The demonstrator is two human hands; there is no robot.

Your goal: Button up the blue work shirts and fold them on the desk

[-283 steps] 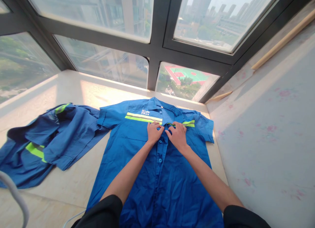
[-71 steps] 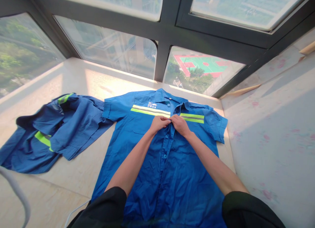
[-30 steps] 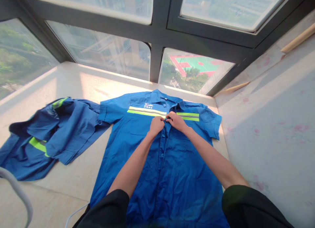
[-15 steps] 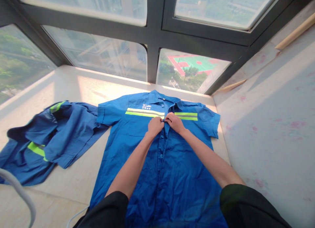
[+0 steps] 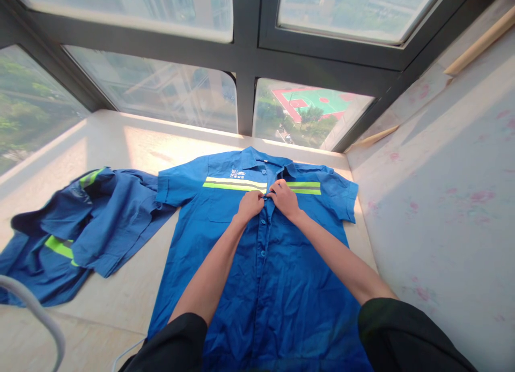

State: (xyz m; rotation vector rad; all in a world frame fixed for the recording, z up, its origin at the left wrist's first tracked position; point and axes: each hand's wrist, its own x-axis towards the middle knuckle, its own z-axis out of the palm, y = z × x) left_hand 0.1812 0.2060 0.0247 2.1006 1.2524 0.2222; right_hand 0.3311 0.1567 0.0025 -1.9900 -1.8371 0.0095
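A blue short-sleeved work shirt [image 5: 306,275] lies front up and spread out, its collar toward the window. Yellow-and-grey reflective bands cross its chest, and white lettering sits above the left band. My left hand [image 5: 251,205] pinches the front placket at chest height. Close beside it, my right hand [image 5: 284,196] has its fingers closed on the other front edge. The fingertips of both hands nearly meet, and they hide the button or hole between them. Below the hands, buttons [image 5: 263,253] show along the placket; the collar button is visible above.
A second blue garment [image 5: 116,216] with yellow-green strips lies crumpled at the left on the pale ledge [image 5: 120,307]. A grey curved tube [image 5: 44,318] stands at the lower left. The dark-framed window [image 5: 245,66] bounds the back, a flowered wall [image 5: 442,216] the right.
The view has shifted slightly. Both hands stay at the same place on the placket, with the right fingers lifted a little and slightly changed in their pinch.
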